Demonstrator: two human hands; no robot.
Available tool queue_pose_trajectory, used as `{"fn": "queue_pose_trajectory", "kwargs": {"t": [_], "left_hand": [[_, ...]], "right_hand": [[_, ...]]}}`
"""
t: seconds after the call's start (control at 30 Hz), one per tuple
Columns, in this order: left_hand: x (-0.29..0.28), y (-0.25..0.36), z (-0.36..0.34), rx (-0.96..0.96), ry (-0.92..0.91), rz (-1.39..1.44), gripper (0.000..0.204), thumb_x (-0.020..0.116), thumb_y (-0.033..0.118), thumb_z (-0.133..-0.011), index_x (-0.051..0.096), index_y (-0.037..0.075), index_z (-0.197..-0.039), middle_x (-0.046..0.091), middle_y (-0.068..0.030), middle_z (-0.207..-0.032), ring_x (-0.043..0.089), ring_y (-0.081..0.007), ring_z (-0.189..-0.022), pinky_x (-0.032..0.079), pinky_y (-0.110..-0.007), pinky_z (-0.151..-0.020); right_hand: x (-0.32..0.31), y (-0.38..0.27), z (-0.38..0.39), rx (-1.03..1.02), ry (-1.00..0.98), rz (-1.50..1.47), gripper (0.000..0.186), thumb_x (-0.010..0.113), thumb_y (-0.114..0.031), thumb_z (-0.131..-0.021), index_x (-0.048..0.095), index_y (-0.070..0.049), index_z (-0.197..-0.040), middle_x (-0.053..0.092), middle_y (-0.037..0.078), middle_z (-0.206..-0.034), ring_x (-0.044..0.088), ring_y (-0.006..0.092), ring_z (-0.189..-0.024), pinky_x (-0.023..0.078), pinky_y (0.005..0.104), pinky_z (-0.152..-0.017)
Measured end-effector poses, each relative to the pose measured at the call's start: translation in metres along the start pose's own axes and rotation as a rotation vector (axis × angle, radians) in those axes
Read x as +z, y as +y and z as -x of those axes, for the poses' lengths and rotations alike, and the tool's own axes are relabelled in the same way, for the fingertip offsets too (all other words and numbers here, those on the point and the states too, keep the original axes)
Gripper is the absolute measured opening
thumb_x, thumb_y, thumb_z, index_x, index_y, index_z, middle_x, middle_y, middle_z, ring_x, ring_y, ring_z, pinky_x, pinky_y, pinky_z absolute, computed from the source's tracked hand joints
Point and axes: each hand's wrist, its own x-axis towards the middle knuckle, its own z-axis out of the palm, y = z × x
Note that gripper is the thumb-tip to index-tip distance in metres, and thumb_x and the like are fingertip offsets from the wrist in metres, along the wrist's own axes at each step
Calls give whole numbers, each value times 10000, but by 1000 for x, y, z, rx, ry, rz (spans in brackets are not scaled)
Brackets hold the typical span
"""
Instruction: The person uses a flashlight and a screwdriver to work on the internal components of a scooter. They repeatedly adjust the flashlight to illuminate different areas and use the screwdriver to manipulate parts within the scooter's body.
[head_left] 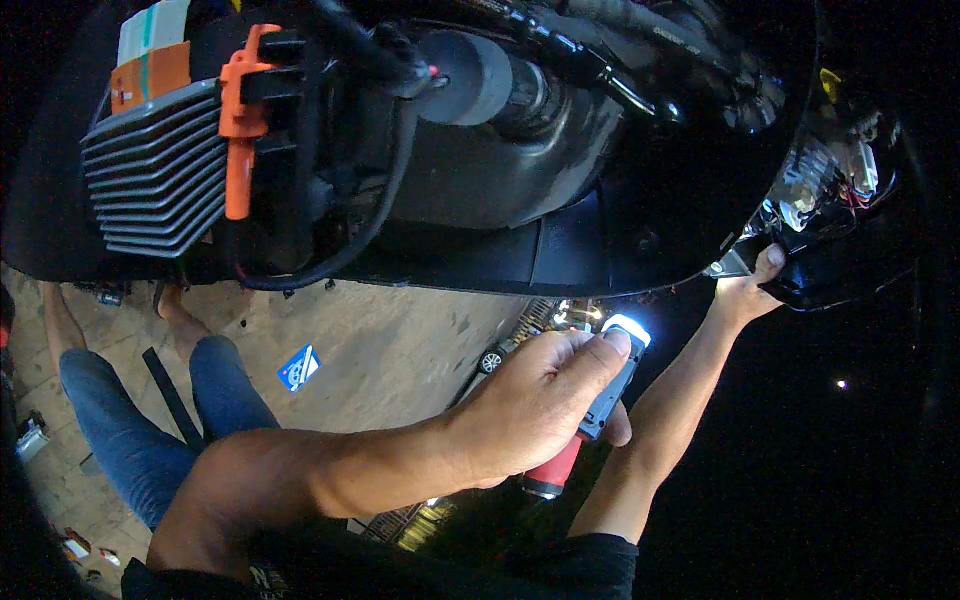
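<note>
My left hand (pixel 560 385) grips a grey work light (pixel 612 390) with a glowing top, and a red cylindrical part (pixel 550 465) shows beneath it. My right hand (pixel 748 285) reaches up at the right and closes on a metal bracket (pixel 728 262) at the edge of the black vehicle body (pixel 640 240). Above that hand, a cluster of metal parts and coloured wires (pixel 840 180) sits in a dark recess. A finned grey metal part (pixel 155 170) and an orange plastic piece (pixel 248 100) are higher up at the left.
Legs in blue jeans (pixel 120 430) are at the lower left on tiled paving (pixel 390 360). A blue-and-white flat item (pixel 298 366) lies there, with small loose things (pixel 32 440) at the far left. A car wheel (pixel 490 362) and a railing show in the background. The right side is dark.
</note>
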Motion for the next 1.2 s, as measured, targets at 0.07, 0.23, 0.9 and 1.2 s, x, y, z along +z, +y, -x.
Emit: {"fn": "queue_pose_trajectory", "kwargs": {"t": [0.07, 0.23, 0.9, 1.2], "left_hand": [[1, 0, 0, -16, 17, 5, 432, 406, 426, -983, 536, 17, -934, 627, -99, -722, 601, -141, -633, 487, -272, -581], [0, -2, 0, -20, 20, 28, 403, 416, 394, -992, 548, 13, -986, 643, -106, -754, 617, -149, -674, 479, -264, -636], [-9, -28, -3, -12, 60, 86, 361, 430, 374, -994, 548, 35, -1037, 645, -100, -775, 634, -168, -704, 494, -281, -665], [-3, -19, 14, 48, 8, -8, 399, 416, 413, -979, 543, 35, -974, 644, -103, -757, 615, -156, -676, 473, -285, -634]], "right_hand": [[-1, -1, -2, 11, -9, 3, 453, 636, -259, -890, 458, 2, -1214, 570, 116, -1098, 590, 219, -866, 524, 327, -730], [-7, -7, -11, -106, -57, 34, 404, 615, -244, -902, 461, -19, -1200, 574, 106, -1059, 589, 199, -778, 533, 318, -644], [-33, -1, -27, -130, -58, 413, 344, 710, -171, -778, 589, 7, -1047, 623, 148, -1031, 599, 275, -918, 467, 369, -850], [-19, -22, -47, -21, -76, -10, 448, 592, -320, -889, 554, 61, -1122, 608, 154, -1119, 571, 250, -953, 450, 363, -862]]}}
